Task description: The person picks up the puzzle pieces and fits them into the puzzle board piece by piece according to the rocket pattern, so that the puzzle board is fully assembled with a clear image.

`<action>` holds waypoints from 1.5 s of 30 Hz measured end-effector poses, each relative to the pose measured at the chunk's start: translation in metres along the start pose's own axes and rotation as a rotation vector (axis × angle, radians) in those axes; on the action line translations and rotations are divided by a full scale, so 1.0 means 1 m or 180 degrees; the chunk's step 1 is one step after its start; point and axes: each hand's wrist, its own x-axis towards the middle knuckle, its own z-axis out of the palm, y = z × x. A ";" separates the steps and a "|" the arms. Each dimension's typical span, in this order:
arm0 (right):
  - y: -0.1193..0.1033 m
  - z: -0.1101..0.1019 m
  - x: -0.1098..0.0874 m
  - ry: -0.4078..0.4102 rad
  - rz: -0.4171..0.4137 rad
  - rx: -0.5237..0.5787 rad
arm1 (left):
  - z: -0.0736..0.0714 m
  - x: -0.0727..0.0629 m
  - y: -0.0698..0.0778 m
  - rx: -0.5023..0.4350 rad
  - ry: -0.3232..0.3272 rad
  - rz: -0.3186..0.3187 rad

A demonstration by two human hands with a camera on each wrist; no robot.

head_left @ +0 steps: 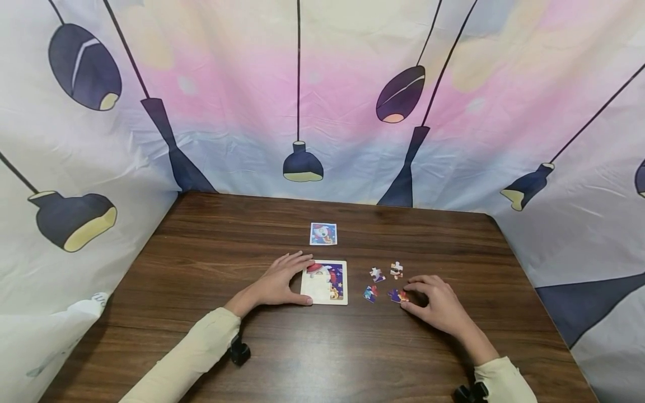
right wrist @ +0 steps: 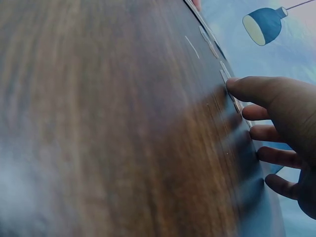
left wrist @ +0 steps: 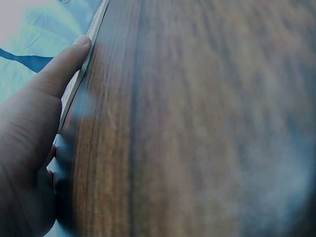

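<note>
**Left hand steadies-side on a part-filled puzzle tray, right hand at a loose piece**

I see the puzzle tray lying flat near the middle of the counter: a thin, squarish board with a cream rim. Its far and right parts carry bright printed colour, red and white at the far left, star-dotted purple down the right, a little orange at the near right. Toward the near left its plain pale base shows.

The left hand spans the tray's left side, fingers extended and spread, thumb laid on the near-left rim and fingertips at the far-left corner. The right hand pinches a purple-and-orange piece on the counter between thumb and forefinger; in the right wrist view I find its other fingers loosely bent.

Just beside that piece I count three more, all flat, with knobbed jigsaw outlines: a blue-and-red piece to the left, a white-and-purple piece at the far left, and a mostly white piece on the far side. Beyond the tray lies a small square picture card, pale-bordered.

The counter has dark brown, streaky wood grain with a soft sheen. Behind it I see creased pastel cloth printed with dark lamps; both sleeves are cream fabric.
</note>
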 end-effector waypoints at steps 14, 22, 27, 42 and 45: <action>-0.003 0.002 0.002 -0.0060 -0.0012 -0.0028 | 0.001 0.000 0.000 -0.0014 -0.0006 -0.0028; -0.007 0.001 0.005 -0.0057 -0.0031 -0.0005 | 0.002 0.000 -0.002 0.0010 -0.0026 -0.0054; -0.007 0.002 0.005 -0.0011 -0.0063 -0.0020 | 0.002 0.000 -0.003 0.0029 -0.0022 -0.0045; -0.016 0.001 0.022 0.0496 -0.0448 0.0121 | 0.002 0.002 -0.003 0.0057 -0.0020 -0.0014; -0.022 0.002 0.027 0.0502 -0.0508 0.0174 | 0.002 0.001 -0.003 0.0038 0.0005 0.0016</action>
